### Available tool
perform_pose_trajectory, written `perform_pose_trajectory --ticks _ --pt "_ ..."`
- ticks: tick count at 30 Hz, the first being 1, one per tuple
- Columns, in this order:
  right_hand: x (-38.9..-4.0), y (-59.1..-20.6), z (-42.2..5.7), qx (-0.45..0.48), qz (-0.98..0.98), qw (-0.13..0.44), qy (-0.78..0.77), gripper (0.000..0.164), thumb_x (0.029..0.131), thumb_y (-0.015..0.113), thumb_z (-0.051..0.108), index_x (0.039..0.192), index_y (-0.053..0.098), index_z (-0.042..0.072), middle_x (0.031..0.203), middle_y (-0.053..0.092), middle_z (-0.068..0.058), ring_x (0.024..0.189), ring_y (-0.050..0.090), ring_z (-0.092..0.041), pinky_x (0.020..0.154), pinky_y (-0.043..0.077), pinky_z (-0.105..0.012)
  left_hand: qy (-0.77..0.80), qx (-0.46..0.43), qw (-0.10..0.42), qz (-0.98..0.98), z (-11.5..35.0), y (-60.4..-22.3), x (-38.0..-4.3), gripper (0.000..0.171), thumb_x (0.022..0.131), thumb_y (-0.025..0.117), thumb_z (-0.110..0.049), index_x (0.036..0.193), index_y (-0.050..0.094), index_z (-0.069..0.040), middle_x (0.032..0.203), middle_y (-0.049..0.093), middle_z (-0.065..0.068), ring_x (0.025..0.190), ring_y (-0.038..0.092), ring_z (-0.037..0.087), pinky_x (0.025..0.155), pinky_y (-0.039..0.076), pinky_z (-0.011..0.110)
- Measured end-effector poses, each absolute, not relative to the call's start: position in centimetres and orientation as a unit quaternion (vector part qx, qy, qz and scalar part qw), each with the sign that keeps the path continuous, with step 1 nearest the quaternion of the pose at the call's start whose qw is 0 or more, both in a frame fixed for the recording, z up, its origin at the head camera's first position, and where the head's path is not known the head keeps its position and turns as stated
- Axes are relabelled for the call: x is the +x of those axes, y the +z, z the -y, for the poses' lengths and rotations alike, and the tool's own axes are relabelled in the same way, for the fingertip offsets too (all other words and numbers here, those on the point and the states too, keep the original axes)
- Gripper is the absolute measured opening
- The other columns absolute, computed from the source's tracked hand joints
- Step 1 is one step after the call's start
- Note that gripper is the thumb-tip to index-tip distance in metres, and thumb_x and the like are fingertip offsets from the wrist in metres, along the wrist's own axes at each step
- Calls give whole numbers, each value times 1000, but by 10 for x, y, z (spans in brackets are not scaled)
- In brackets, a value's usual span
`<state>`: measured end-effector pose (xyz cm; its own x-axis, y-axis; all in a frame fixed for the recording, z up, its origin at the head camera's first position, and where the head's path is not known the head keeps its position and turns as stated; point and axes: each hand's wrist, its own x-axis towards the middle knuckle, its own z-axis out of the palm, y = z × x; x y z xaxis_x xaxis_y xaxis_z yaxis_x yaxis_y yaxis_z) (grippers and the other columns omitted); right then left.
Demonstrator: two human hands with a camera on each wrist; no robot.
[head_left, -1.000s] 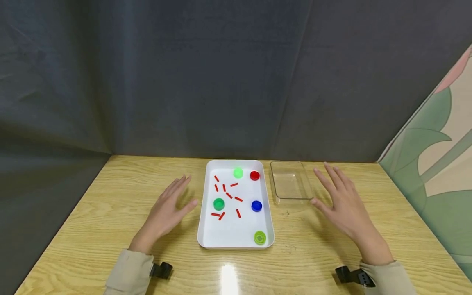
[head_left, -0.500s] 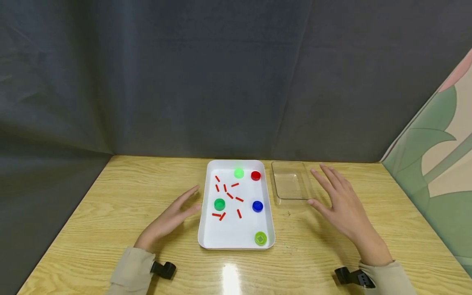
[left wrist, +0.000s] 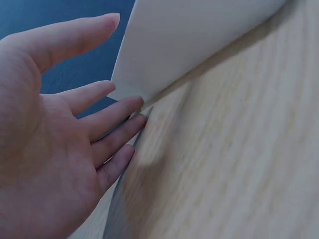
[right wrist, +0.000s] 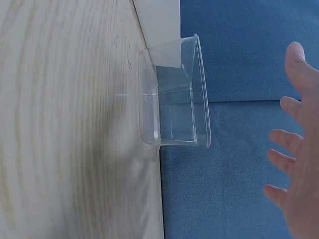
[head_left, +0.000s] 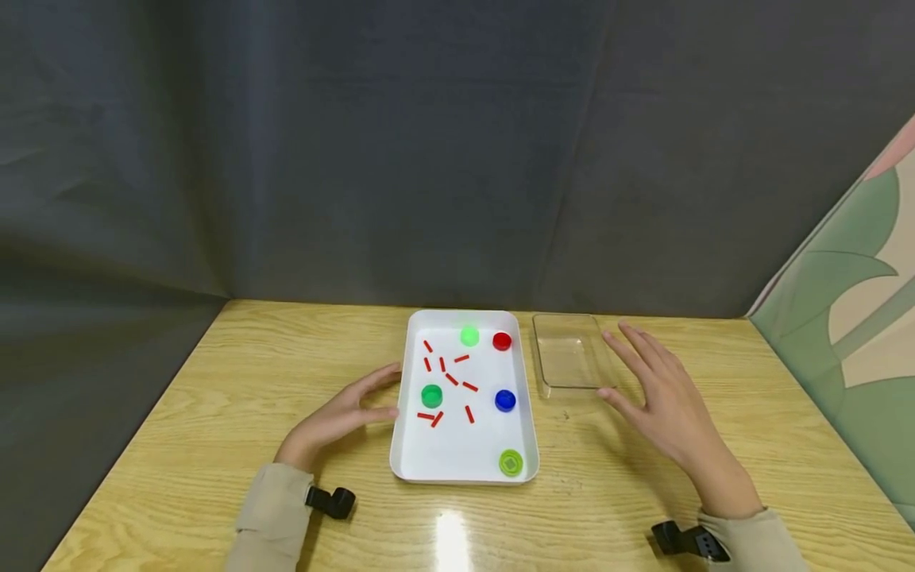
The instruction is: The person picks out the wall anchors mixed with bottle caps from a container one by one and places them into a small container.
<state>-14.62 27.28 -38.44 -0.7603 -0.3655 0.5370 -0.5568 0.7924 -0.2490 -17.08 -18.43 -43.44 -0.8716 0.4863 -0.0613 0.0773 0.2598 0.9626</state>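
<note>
My left hand (head_left: 339, 415) is at the left side of a white tray (head_left: 465, 470), thumb and fingertips right at its wall, fingers extended. In the left wrist view the fingers point toward the tray's outer wall (left wrist: 184, 40). Inside the tray lie several short red sticks (head_left: 469, 414) and several round caps: a dark green cap (head_left: 432, 396), a light green cap (head_left: 469, 336), a red cap (head_left: 502, 341), a blue cap (head_left: 505, 400) and a yellow-green cap (head_left: 511, 462). My right hand (head_left: 668, 401) hovers with spread fingers beside a clear plastic box (head_left: 572, 357), holding nothing.
Both things stand on a light wooden table (head_left: 179, 445), the clear box close to the tray's right side. A dark cloth (head_left: 429, 159) hangs behind the table's far edge. At the right is a panel (head_left: 843, 334) with a leaf pattern.
My left hand has moved right, up to the tray's left wall, and its fingers have turned toward it. The right hand has stayed nearly still. The view has shifted slightly.
</note>
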Motion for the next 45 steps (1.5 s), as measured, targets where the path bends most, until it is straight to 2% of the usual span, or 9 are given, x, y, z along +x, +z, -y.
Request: perform_pose_trajectory --ticks 7,17,23,27,31,36,45 --pt "-147 -385 -271 254 914 236 209 70 93 66 46 152 43 17 153 38 -17 137 35 -44 109 26 -62 592 194 178 -762 183 -434 -177 84 89 75 -13 157 26 -9 156 34 14 144 28 33 112 28 55" --pt "-147 -386 -264 262 911 240 211 65 94 65 46 150 46 18 152 42 -15 134 38 -45 108 29 -59 591 174 182 -767 180 -437 -176 90 85 80 -16 158 28 -20 156 35 11 145 27 29 116 17 58" --pt "-148 -386 -257 273 906 239 218 62 95 64 45 146 50 13 151 43 -15 134 40 -43 106 31 -60 585 174 180 -771 181 -440 -176 85 86 79 -17 156 32 -20 156 34 11 145 27 30 116 22 55" --pt "-149 -385 -251 282 902 238 225 61 96 61 48 146 51 13 151 44 -14 133 41 -43 104 33 -62 582 170 180 -774 181 -440 -176 85 85 80 -18 156 33 -21 156 34 10 145 27 29 116 20 55" --pt "-150 -386 -245 284 903 228 230 60 93 68 39 146 51 17 150 45 -12 133 42 -41 104 33 -61 584 172 180 -773 181 -441 -176 85 85 80 -17 156 33 -21 156 35 9 145 27 28 116 18 55" --pt "-151 -388 -237 290 900 218 243 61 89 75 28 144 53 16 147 49 -11 132 44 -37 106 34 -58 587 178 177 -770 182 -443 -176 84 86 79 -15 156 34 -21 156 35 8 144 27 28 116 16 57" --pt "-153 -393 -220 315 887 208 265 56 90 74 28 141 57 12 145 52 -9 134 44 -34 107 33 -57 593 172 182 -765 182 -445 -175 85 85 80 -17 156 33 -25 156 35 3 144 27 25 116 16 55"
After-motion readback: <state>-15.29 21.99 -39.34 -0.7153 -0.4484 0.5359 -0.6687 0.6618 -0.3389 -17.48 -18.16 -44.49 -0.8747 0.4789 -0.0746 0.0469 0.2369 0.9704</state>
